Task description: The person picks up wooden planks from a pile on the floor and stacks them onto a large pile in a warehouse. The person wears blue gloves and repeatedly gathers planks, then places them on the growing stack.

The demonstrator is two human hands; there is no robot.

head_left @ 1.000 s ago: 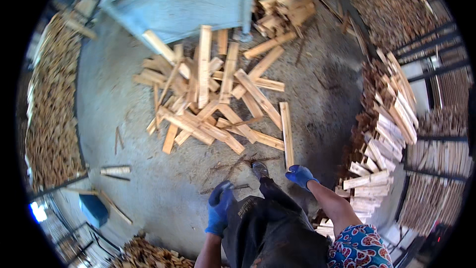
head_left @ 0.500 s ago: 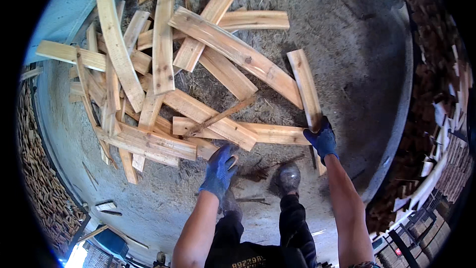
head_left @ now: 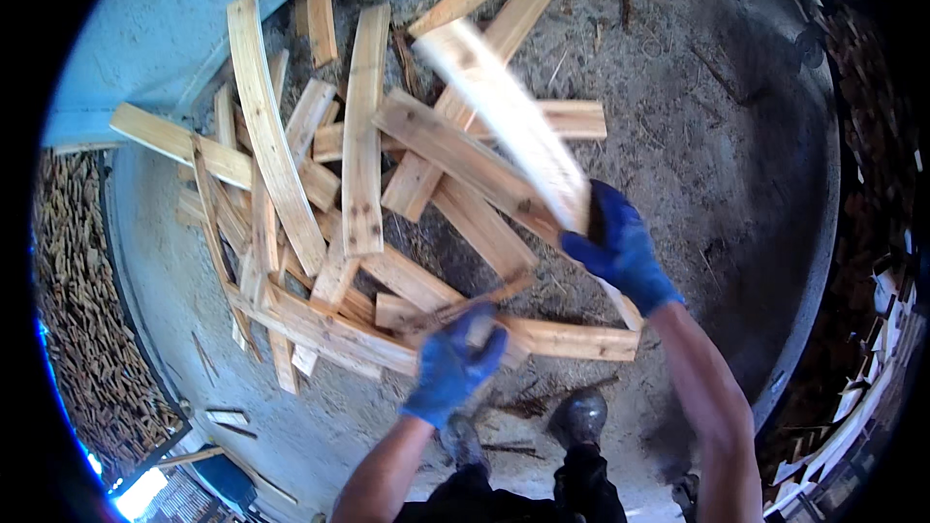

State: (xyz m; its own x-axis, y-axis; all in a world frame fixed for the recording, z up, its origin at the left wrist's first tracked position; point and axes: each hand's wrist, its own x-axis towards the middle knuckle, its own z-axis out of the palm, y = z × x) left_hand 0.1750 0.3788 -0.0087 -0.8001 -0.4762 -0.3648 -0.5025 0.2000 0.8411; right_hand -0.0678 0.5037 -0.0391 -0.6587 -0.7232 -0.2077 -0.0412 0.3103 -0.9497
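My right hand [head_left: 628, 247], in a blue work glove, grips a plank [head_left: 513, 116] near its lower part. The plank is lifted and slanted, its upper end pointing far left and slightly blurred. My left hand [head_left: 450, 368], also gloved in blue, is held over the near side of a loose pile of planks, thumb and fingers apart. Beneath it lie a plank stretching right [head_left: 576, 340] and a stack of lengthwise planks [head_left: 329, 334]. Whether the left glove touches the wood, I cannot tell. A thin bark-brown strip [head_left: 504, 289] passes just beyond its fingers.
Several more planks lie crisscrossed, among them a long curved-looking one [head_left: 276, 136] and an upright-lying one [head_left: 363, 136]. A pale blue wall [head_left: 136, 39] rises at far left. Stacked wood [head_left: 97, 300] lines the left side. My boots [head_left: 579, 416] stand close to the pile.
My right hand has raised the plank off the floor, swinging its top end leftward over the pile. My left hand has shifted slightly right, and the view has tilted so the pile sits lower.
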